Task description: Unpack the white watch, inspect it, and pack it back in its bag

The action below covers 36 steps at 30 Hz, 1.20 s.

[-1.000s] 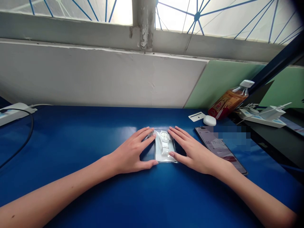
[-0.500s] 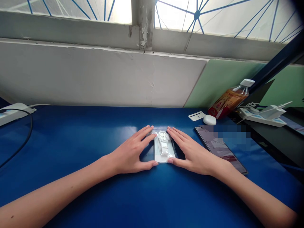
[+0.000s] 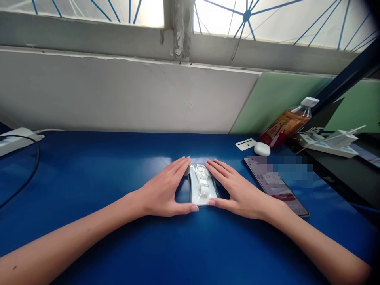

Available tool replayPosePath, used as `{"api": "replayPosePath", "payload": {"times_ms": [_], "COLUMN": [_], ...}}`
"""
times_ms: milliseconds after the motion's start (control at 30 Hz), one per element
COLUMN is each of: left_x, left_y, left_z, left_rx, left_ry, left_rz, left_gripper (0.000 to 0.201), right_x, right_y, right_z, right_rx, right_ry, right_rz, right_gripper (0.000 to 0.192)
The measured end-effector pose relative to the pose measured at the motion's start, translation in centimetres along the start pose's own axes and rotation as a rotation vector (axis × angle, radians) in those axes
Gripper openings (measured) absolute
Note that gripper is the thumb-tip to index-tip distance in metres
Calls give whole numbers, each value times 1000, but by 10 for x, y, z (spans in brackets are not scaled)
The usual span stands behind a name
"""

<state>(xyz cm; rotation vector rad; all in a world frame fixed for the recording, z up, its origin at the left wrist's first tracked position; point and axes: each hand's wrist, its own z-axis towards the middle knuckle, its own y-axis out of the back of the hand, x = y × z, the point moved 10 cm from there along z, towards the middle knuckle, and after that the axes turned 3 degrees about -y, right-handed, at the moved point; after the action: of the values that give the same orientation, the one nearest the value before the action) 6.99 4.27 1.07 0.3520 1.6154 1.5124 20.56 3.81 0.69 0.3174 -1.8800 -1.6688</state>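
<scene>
One bagged watch (image 3: 202, 183) between left hand (image 3: 162, 192) and right hand (image 3: 237, 191)

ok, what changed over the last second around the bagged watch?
Both hands closed in on the clear bag with the white watch: the left hand slid right, the right hand slid left, narrowing the gap and covering more of the bag's edges. Nothing was lifted. The phone, bottle and blue table stayed put.
</scene>
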Motion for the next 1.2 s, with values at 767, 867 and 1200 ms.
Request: {"api": "replayPosePath", "payload": {"times_ms": [767,867,1200], "left_x": [0,1,0], "left_y": [2,0,-1], "left_z": [0,0,0], "left_rx": [-30,-17,4], "left_ry": [-8,11,13], "left_rz": [14,23,47], "left_gripper": [100,102,100], "right_x": [-12,-12,-15], "right_y": [8,7,4], "right_z": [-2,-2,-3], "right_rx": [-24,-4,13], "right_ry": [-29,-24,-31], "right_rz": [99,93,72], "right_gripper": [101,104,108]}}
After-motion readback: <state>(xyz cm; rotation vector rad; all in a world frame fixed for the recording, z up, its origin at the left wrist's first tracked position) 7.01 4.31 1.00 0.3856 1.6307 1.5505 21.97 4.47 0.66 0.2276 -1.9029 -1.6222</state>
